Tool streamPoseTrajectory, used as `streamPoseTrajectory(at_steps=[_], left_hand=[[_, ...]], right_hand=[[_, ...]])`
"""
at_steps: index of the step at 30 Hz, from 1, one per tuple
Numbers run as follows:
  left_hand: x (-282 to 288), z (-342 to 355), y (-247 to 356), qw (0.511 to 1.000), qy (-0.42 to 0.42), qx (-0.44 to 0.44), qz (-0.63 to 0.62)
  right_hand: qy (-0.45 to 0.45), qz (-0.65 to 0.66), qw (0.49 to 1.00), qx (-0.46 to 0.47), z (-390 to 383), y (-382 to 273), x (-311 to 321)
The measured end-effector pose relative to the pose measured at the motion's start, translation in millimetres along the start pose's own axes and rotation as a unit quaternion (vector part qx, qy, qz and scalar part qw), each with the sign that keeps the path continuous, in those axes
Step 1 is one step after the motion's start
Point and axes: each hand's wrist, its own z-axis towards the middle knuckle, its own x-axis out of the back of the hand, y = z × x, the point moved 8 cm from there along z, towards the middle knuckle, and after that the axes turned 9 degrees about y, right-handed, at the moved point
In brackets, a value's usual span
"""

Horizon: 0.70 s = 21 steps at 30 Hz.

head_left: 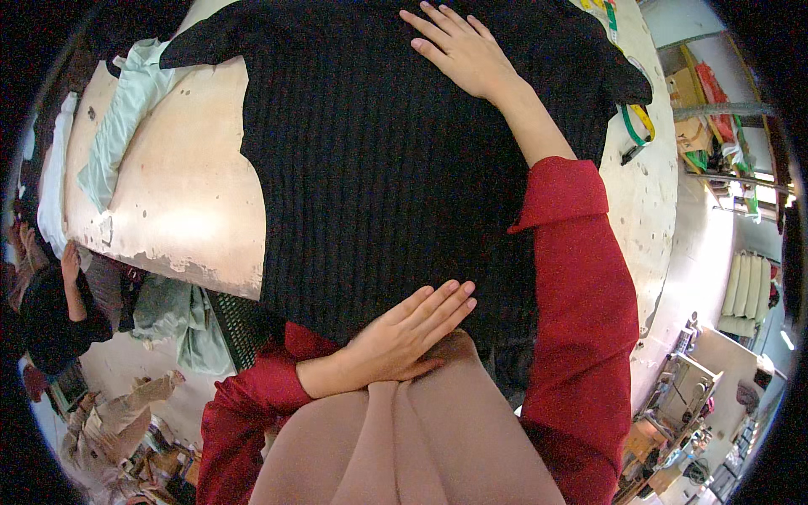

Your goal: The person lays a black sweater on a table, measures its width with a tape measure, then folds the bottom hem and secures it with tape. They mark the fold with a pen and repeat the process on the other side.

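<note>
A black ribbed knit top [379, 185] lies spread flat over the pale worktable [185, 202], its lower edge reaching the side nearest me. My right hand [463, 46] rests palm down on the far part of the knit, fingers stretched and slightly spread. Close to my body, my left hand [412, 324] lies on the garment's near edge, its fingers extended and side by side. Neither hand grips anything. Part of the near hem is hidden behind my left hand and the draped beige cloth [404, 429] on my front.
A pale green cloth [126, 126] lies on the table's left. Beyond the knit's right side is a yellow and green tape measure [637, 130]. Another person's hand [70, 261] shows at far left. Shelving [715, 109] and a cluttered bench [682, 404] stand to the right.
</note>
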Motion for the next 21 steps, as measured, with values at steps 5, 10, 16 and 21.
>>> streamPoseTrajectory(at_steps=[5, 10, 16, 21], left_hand=[[-5.9, -3.1, 19.9, 0.988, 0.032, -0.063, 0.134], [-5.5, -17.0, 52.7, 0.981, 0.098, -0.163, 0.041], [-2.7, -27.4, 57.6, 0.967, 0.205, -0.149, 0.007], [1.9, -16.1, 48.4, 0.973, 0.206, -0.070, 0.078]], right_hand=[[0.057, -0.011, 0.998, -0.003, 0.2, -5.6, 15.4], [0.217, -0.080, 0.969, 0.083, -6.5, -49.4, 61.6], [0.153, 0.019, 0.984, -0.085, -45.2, -43.2, 56.0], [0.160, 0.034, 0.983, -0.079, -53.7, -42.2, 49.5]])
